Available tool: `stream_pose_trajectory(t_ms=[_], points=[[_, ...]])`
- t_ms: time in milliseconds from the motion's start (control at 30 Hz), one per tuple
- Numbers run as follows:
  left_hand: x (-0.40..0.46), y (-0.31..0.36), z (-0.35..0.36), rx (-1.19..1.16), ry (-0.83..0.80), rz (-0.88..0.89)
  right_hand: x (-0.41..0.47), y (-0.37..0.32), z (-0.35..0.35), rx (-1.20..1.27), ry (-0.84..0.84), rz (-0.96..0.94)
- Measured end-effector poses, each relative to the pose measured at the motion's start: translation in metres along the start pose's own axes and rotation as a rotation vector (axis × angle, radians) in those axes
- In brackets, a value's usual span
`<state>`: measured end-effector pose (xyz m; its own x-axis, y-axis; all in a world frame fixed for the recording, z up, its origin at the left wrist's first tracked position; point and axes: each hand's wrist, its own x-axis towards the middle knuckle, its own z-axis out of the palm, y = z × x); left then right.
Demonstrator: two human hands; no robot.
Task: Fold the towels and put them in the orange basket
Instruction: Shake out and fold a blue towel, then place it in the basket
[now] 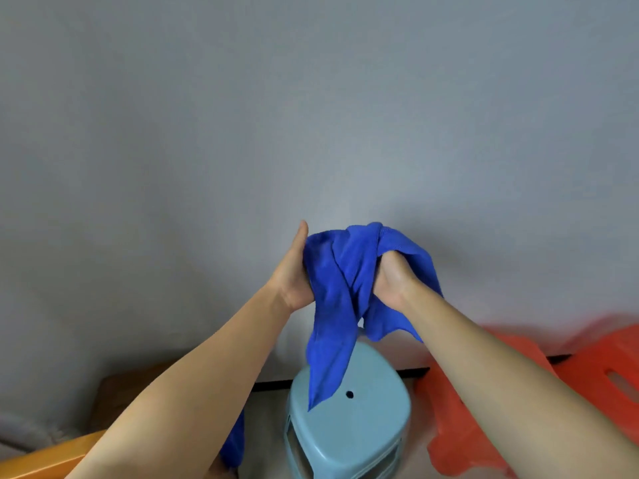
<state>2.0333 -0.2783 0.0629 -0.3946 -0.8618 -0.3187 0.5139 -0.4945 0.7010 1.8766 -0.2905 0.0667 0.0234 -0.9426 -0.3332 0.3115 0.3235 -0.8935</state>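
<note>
Both hands raised in front of the grey wall [311, 98], a blue towel [339, 288] bunched between them, held in the air — not resting on anything.

Left hand [294, 271]: palm turned inward against the left side of the bundle, thumb straight up along the cloth's upper edge. The other fingers are hidden behind the fabric; I cannot tell whether they curl round it or lie flat.

Right hand [390, 278]: fingers curled into a gather of cloth, gripping a wad of it, with a fold draped over the knuckles and another flap hanging past the wrist.

The towel's long axis runs downward. One long tail drops from between the hands and its tip hangs in front of the seat of the pale blue stool [345, 420] below; touching or just above, I can't say. A shorter lobe hangs beneath the right hand.

Hands close together, wrists level, forearms converging from the lower corners. Neither is clearly nearer the free corners — both hold the crumpled middle, and the corners lie below the fingers.

Judgement: no fold yet. The next move would need the hands to part and find two corners along one edge.

Orange basket rim [45, 458] at lower left, beside the left forearm; another strip of blue cloth [235, 444] shows just under that forearm. Red plastic stools [601, 371] at right, blurred.
</note>
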Motion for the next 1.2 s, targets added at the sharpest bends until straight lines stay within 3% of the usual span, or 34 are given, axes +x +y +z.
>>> stream_pose_trajectory(t_ms=[67,167,367,500,767,967,1100,1200], points=[[0.009,0.007,-0.003,0.183,0.055,0.03,0.012,0.001,-0.009,0.074,0.114,0.025],[0.023,0.024,-0.002,0.325,0.259,0.127,0.018,-0.001,-0.03,0.264,0.197,0.075],[0.041,0.058,0.001,0.461,0.502,0.263,0.011,-0.017,-0.073,0.243,0.076,0.026],[0.05,0.069,0.002,0.44,0.559,0.346,0.01,-0.033,-0.091,0.16,0.066,0.013],[0.054,0.081,-0.008,0.575,0.691,0.337,0.022,-0.052,-0.137,0.356,0.402,0.003],[0.053,0.081,-0.021,0.725,0.717,0.274,0.031,-0.059,-0.142,0.026,0.396,-0.057],[0.047,0.083,-0.028,0.609,0.528,0.001,0.036,-0.066,-0.148,-0.102,0.399,-0.085],[0.041,0.083,-0.032,0.638,0.472,-0.025,0.037,-0.07,-0.156,-0.04,0.415,-0.105]])
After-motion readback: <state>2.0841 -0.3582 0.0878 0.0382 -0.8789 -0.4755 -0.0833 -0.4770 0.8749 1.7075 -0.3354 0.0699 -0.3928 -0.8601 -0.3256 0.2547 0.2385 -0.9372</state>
